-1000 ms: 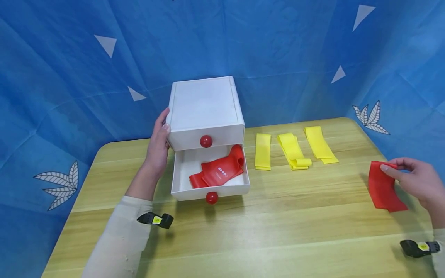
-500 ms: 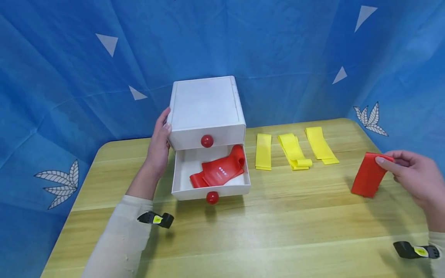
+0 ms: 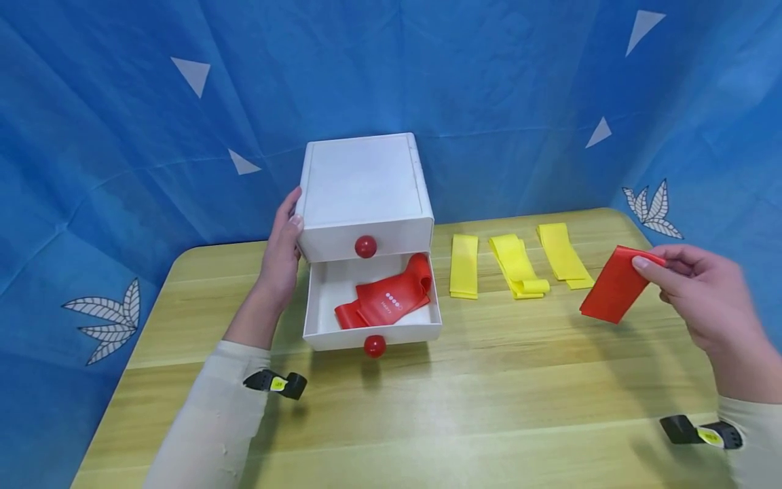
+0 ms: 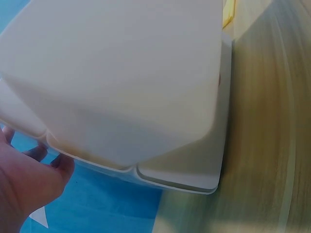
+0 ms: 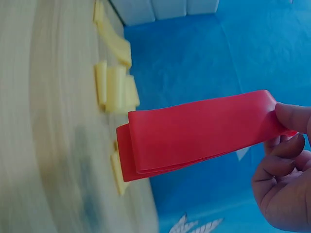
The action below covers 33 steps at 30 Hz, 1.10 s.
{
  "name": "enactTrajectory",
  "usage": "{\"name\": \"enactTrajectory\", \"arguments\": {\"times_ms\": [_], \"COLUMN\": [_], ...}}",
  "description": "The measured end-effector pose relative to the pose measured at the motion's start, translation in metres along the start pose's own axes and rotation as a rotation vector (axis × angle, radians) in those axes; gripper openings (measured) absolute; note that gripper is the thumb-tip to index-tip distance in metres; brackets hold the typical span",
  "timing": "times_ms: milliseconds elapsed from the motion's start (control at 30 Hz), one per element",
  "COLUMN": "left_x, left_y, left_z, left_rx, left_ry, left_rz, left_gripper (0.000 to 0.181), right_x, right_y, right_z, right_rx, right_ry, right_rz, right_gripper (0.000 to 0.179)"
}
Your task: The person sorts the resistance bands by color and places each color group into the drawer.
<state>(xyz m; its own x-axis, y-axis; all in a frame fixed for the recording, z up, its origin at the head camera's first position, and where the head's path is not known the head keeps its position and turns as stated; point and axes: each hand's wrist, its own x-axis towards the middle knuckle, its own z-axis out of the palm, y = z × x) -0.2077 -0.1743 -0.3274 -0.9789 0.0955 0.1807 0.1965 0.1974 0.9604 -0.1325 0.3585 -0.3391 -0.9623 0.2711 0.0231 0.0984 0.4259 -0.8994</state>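
My right hand (image 3: pixel 711 295) pinches a folded red resistance band (image 3: pixel 620 285) by its upper end, between thumb and fingers, above the right part of the table. In the right wrist view the red band stretches out leftward in layered folds. My left hand (image 3: pixel 282 255) rests against the left side of a white two-drawer cabinet (image 3: pixel 366 180), its thumb near the front edge. The lower drawer (image 3: pixel 326 285) is pulled out. Inside it lies another red resistance band (image 3: pixel 387 299) with white dots and lettering. The upper drawer, with a red knob (image 3: pixel 365 246), is closed.
Three folded yellow bands lie in a row right of the cabinet: a left one (image 3: pixel 464 266), a middle one (image 3: pixel 515 265) and a right one (image 3: pixel 563 255). Blue patterned cloth (image 3: pixel 501 88) hangs behind the wooden table (image 3: pixel 489 407).
My right hand has moved left and farther from me with the red band, whose hanging end swings out leftward. The left hand stays at the cabinet; the drawers are unchanged.
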Motion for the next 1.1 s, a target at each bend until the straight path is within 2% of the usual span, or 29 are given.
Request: {"name": "enactTrajectory", "arguments": {"times_ms": [167,300,400,567,733,933,1100], "left_x": [0.0,0.0,0.0,0.0,0.001,0.001,0.0], "left_y": [0.0,0.0,0.0,0.001,0.001,0.001,0.001], "left_z": [0.0,0.0,0.0,0.0,0.001,0.001,0.001], "left_rx": [0.001,-0.001,-0.004,0.002,0.01,0.005,0.007], "left_ry": [0.005,0.006,0.002,-0.001,-0.003,0.003,0.008], "left_rz": [-0.004,-0.004,-0.002,-0.006,-0.009,-0.009,-0.009], "left_gripper": [0.057,0.056,0.056,0.056,0.056,0.056,0.056], "right_x": [-0.003,-0.004,-0.004,-0.004,-0.005,-0.007,-0.008], "right_y": [-0.019,-0.034,-0.044,-0.06,-0.074,-0.092,-0.106], "right_z": [0.012,0.022,0.03,0.047,0.061,0.075,0.087], "right_rx": [0.096,0.243,0.31,0.325,0.409,0.412,0.513], "right_ry": [-0.013,-0.033,-0.041,-0.048,-0.074,-0.087,-0.136], "right_rz": [-0.038,-0.053,-0.07,-0.112,-0.128,-0.148,-0.182], "right_gripper": [0.011,0.011,0.01,0.011,0.017,0.024,0.02]}}
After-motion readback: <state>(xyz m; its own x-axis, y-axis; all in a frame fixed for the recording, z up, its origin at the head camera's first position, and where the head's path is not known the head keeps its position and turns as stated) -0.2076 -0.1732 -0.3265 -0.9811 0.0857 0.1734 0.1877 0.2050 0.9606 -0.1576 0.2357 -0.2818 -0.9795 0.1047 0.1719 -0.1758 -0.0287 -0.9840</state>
